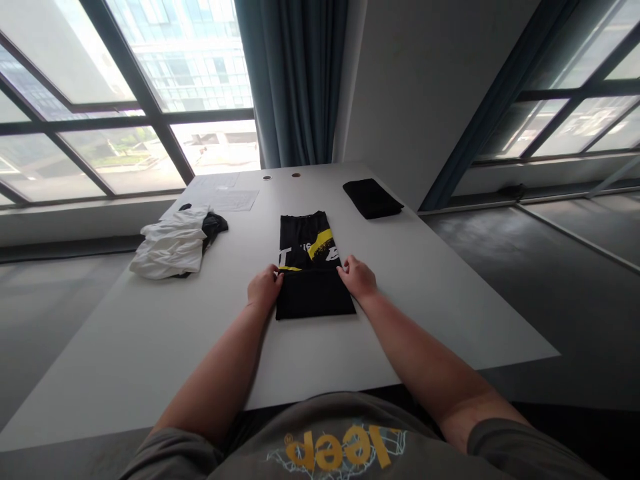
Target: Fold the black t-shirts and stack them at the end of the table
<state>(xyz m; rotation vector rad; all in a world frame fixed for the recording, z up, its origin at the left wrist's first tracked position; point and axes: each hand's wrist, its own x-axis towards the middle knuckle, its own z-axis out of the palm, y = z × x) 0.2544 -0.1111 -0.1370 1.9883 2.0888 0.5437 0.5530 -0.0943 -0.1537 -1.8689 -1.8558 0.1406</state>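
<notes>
A black T-shirt (315, 293) with yellow and white print lies in front of me, narrowed into a strip. Its near end is folded over, so a plain black panel covers the lower part, while the print shows on the far part. At the left end of the fold's edge, my left hand (265, 287) pinches the cloth between thumb and fingers. My right hand (357, 277) grips the same edge at its right end. Both hands rest close to the table surface.
The white table (425, 300) carries a rumpled pile of white and black clothes (173, 243) at left. A folded black garment (373, 198) lies at the far right. Paper sheets (230, 199) and two round cable holes are near the back edge, by the window and curtain (295, 80).
</notes>
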